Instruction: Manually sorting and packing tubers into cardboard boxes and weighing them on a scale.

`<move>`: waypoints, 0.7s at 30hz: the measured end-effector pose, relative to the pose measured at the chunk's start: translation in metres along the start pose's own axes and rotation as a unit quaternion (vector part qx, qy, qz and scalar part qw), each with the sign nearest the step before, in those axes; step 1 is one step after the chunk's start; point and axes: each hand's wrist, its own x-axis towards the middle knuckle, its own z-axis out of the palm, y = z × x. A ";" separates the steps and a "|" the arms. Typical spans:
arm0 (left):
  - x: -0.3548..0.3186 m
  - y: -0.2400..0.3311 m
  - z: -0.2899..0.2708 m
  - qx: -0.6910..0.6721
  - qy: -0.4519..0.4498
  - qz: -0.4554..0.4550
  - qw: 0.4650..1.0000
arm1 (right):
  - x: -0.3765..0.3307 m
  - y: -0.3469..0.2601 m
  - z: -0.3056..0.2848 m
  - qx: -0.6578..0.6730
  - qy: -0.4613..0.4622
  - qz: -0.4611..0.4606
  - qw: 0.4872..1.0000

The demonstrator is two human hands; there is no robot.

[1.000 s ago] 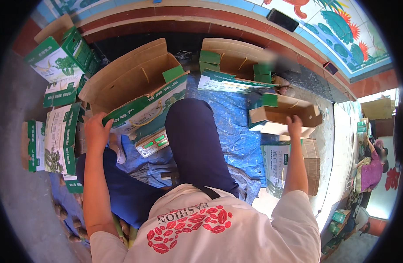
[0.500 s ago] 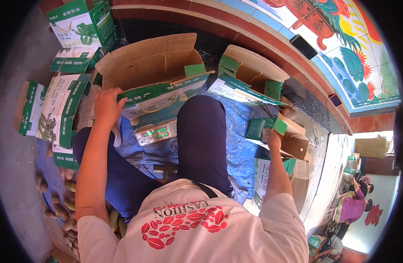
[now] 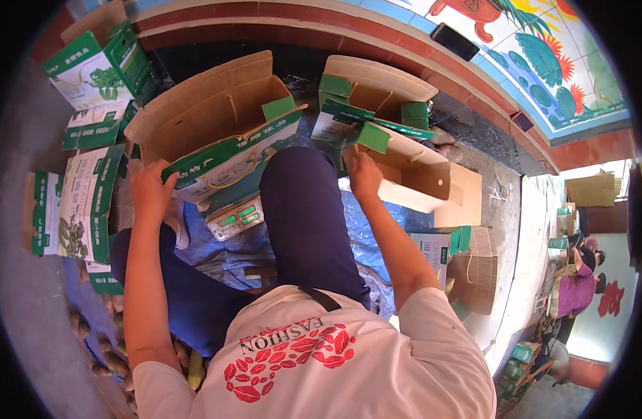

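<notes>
My left hand [image 3: 151, 190] is closed on the near left edge of a large open carton [image 3: 213, 105], its thumb over the green-and-white front panel. The carton stands upright with its lid flap raised, and I cannot see down to its bottom. Below it sits a scale [image 3: 236, 218] with green lit displays. My right hand [image 3: 363, 174] grips the left end of a second open carton [image 3: 413, 190], near its green flap. That carton is tilted and overlaps the front of a third open carton [image 3: 377, 84] behind it.
Green-and-white cartons [image 3: 90, 202] are stacked at the left. Another carton [image 3: 468, 265] stands by my right arm. Root vegetables [image 3: 195, 369] lie at the lower left. A blue tarp [image 3: 356, 244] covers the floor. Other people [image 3: 576, 286] are at the far right.
My right hand has moved left and away from me, bringing the second carton up against the third. My left hand still holds the large carton's edge. The whole view has shifted slightly.
</notes>
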 end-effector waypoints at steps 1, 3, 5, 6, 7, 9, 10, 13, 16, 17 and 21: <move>0.000 0.000 0.000 0.000 -0.001 0.004 1.000 | 0.000 -0.005 0.004 -0.001 0.000 -0.009 1.000; 0.001 0.000 0.001 -0.008 0.014 0.015 1.000 | 0.001 -0.009 0.012 -0.002 0.001 -0.016 1.000; 0.002 0.001 0.001 -0.006 0.014 0.015 1.000 | 0.002 -0.009 0.019 -0.028 -0.018 -0.043 0.999; 0.002 0.000 0.001 -0.003 0.014 0.012 1.000 | 0.005 -0.011 0.020 -0.026 -0.018 -0.041 0.999; 0.002 -0.001 0.001 -0.002 0.013 0.014 1.000 | 0.010 -0.012 0.021 -0.025 -0.009 -0.048 0.998; 0.002 -0.001 0.000 0.004 0.001 0.003 1.000 | 0.019 -0.014 0.022 -0.024 0.000 -0.053 0.998; 0.002 0.000 0.000 0.005 0.000 0.004 1.000 | 0.024 -0.014 0.022 -0.013 0.019 -0.072 0.997; 0.003 0.002 -0.002 0.001 0.000 -0.008 1.000 | 0.034 -0.012 0.029 -0.014 0.028 -0.084 0.996; 0.004 0.001 0.001 0.002 0.010 -0.003 1.000 | 0.029 -0.003 0.040 -0.041 -0.031 -0.072 0.996; 0.004 0.003 0.002 0.003 0.009 -0.004 1.000 | 0.026 0.001 0.043 -0.055 -0.080 -0.067 0.993; 0.003 0.002 0.001 0.015 -0.001 -0.011 1.000 | 0.006 0.006 0.040 -0.054 -0.108 -0.134 0.984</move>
